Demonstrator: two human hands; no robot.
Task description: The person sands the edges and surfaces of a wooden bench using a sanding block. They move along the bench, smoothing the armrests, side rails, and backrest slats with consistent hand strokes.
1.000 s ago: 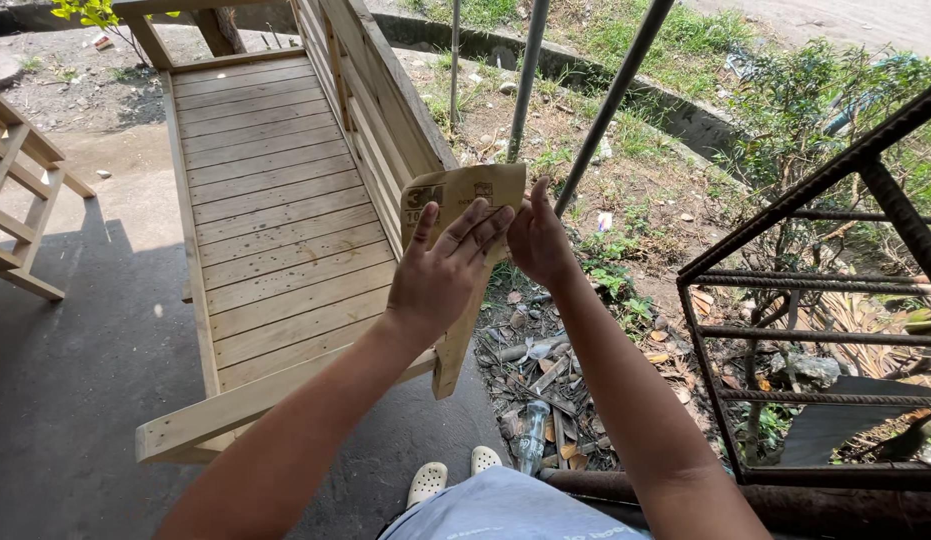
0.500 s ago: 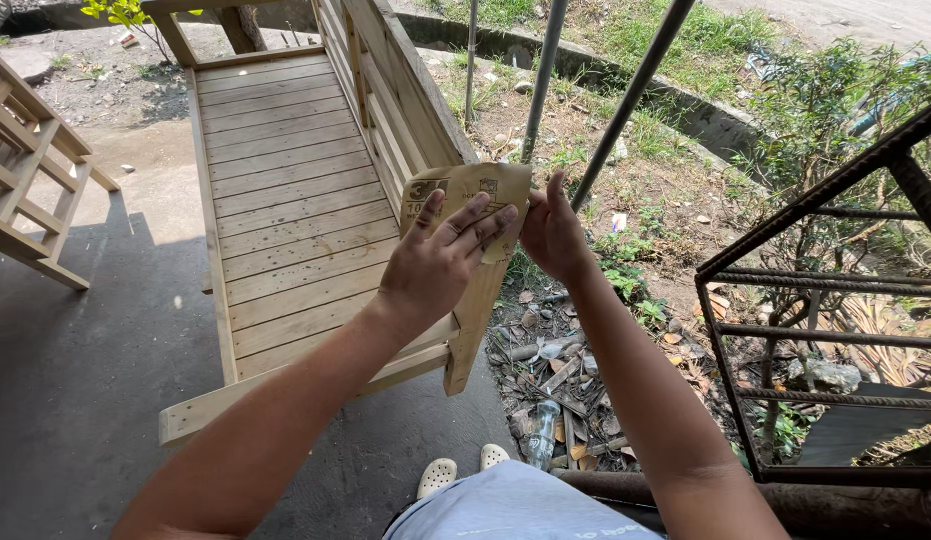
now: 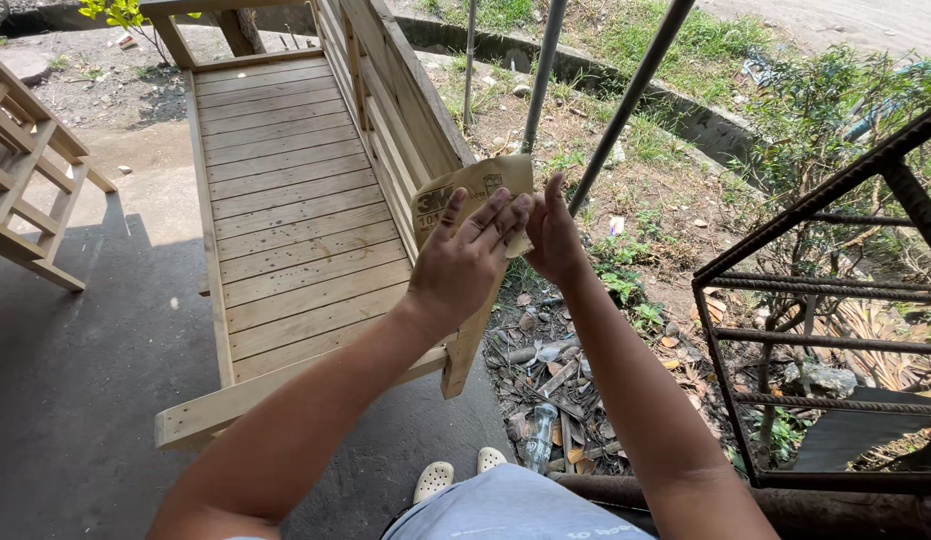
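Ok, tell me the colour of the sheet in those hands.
Tan-brown sandpaper sheet, dark printing on its back; head view.

Printed back of a tan sheet of sandpaper, held against the end of the wooden bench backrest; dark block marks at its upper left, a small dark square mark near the top right. Pinned flat under the spread fingers of the left hand, with the right hand touching its right edge. No other labels, signs or screens. Clear plastic bottle among the litter below, label not discernible.
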